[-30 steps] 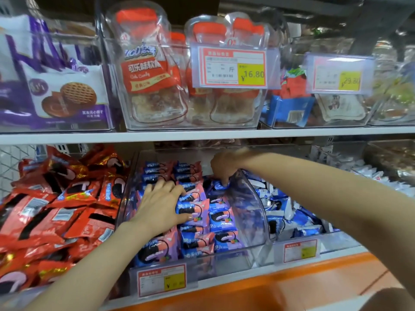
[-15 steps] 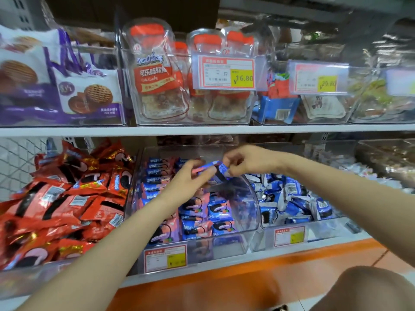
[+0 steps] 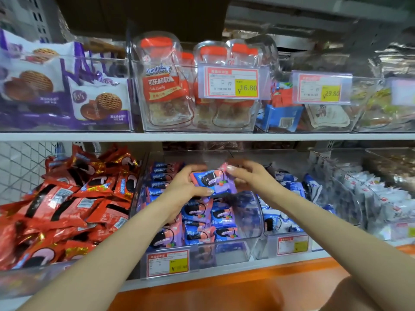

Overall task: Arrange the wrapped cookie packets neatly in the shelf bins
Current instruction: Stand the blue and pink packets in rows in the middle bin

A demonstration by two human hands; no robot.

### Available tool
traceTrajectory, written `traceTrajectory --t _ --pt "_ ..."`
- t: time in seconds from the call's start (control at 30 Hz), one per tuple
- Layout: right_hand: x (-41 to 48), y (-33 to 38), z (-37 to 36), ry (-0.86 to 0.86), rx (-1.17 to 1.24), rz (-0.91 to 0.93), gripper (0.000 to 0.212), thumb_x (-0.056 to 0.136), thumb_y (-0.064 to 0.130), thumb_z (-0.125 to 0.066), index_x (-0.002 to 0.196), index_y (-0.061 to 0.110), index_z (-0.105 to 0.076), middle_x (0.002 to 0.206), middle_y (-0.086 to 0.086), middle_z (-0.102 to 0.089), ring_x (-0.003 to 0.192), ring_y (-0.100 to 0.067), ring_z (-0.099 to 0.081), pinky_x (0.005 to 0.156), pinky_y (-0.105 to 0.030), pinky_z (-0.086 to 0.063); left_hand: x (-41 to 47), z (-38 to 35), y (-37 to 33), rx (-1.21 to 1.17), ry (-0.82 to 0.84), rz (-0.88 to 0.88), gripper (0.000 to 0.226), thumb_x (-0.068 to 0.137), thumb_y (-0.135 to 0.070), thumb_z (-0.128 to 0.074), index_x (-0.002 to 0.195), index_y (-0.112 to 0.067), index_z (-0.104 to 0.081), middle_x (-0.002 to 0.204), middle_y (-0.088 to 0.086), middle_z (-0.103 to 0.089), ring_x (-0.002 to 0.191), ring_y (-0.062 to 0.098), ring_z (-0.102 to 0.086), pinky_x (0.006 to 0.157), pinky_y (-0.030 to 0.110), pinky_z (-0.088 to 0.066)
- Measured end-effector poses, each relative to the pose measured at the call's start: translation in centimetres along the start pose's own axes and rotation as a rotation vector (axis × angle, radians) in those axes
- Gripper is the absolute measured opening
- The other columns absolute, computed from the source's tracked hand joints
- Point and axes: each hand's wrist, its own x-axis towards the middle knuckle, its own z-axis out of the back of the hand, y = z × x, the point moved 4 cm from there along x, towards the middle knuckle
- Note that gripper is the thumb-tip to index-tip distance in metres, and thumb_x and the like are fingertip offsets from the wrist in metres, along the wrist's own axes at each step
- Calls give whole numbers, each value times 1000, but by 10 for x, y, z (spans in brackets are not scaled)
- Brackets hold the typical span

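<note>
In the head view, a blue-and-pink cookie packet (image 3: 213, 181) is held just above the clear middle bin (image 3: 252, 223) of matching packets. It is gripped by the curled fingers (image 3: 202, 191) of the left hand (image 3: 183, 187) and pinched by the right hand (image 3: 249, 176).

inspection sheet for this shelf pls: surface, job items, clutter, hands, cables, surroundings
surface: lower shelf, white front edge, crowded with stock
job's things: cookie packet held above middle bin; matching packets lined up inside
clutter: red packets heaped loosely, left of the middle bin
grippers: left hand and right hand each grip an end of the cookie packet
cables: nothing seen
surroundings: upper shelf with candy jars, purple cookie bags, price tags
</note>
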Motion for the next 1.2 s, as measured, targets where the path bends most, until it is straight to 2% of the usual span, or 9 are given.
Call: traceTrajectory --t 0.17,0.33,0.47,0.6,0.73,0.87,0.97,1.07,1.2 --pt "-6 7 -3 40 -52 69 21 81 9 -70 101 9 -64 88 -10 -68 65 -7 -63 60 -17 -51 -3 -9 -2 -17 54 10 35 78 2 -69 108 -11 -55 100 7 -65 87 18 -63 78 29 -54" --pt "-9 7 -1 34 -16 100 23 78 -1 -70 96 9 -59 78 0 -68 64 -5 -65 61 -19 -54 -3 -6 1 6 -34 50 22 83 -11 -68 101 -3 -58 90 7 -66 72 15 -64 62 19 -57" --pt "-9 8 1 53 22 85 21 77 -2 -70 92 10 -61 73 2 -71 66 -8 -67 65 -21 -56 -3 -2 -3 101 -118 -31 23 80 -13 -71 97 -4 -57 80 6 -68 54 8 -65 45 13 -44" --pt "-9 11 5 49 67 64 16 77 -6 -67 87 6 -62 66 2 -70 60 -8 -66 57 -20 -53 -3 1 -12 219 -157 -127 16 78 -12 -73 81 -9 -57 64 0 -67 46 4 -61 45 14 -40" --pt "-11 12 -1 171 -52 51 24 78 0 -70 98 8 -61 81 -2 -69 71 -10 -66 66 -20 -54 -5 3 -15 282 -166 -195 20 78 -7 -72 71 -9 -53 58 2 -66 42 4 -59 41 10 -36" --pt "-3 21 6 58 -336 87 24 76 8 -76 96 15 -64 79 7 -64 66 0 -59 63 -12 -44 -5 13 -11 509 -191 -232 8 86 -12 -65 82 -13 -59 73 -2 -67 64 3 -64 56 15 -43" --pt "23 34 19 -52 -633 169 24 75 10 -76 86 14 -56 77 2 -59 73 -15 -56 61 -16 -43 -8 25 -5 864 -185 -274 12 88 -23 -63 98 -19 -60 89 -8 -61 90 12 -59 74 23 -45" --pt "55 30 13 45 -930 141 18 76 11 -73 82 14 -56 82 -1 -59 78 -19 -59 61 -23 -48 -11 24 4 1206 -69 -310 27 89 -34 -59 114 -24 -55 102 -10 -53 106 13 -49 88 29 -36" --pt "88 10 -3 201 -1317 63 28 81 25 -71 105 12 -65 101 -6 -64 90 -22 -61 78 -34 -56 -8 26 20 1404 61 -308 38 91 -42 -54 126 -28 -47 131 -11 -46 126 10 -34 99 28 -25"
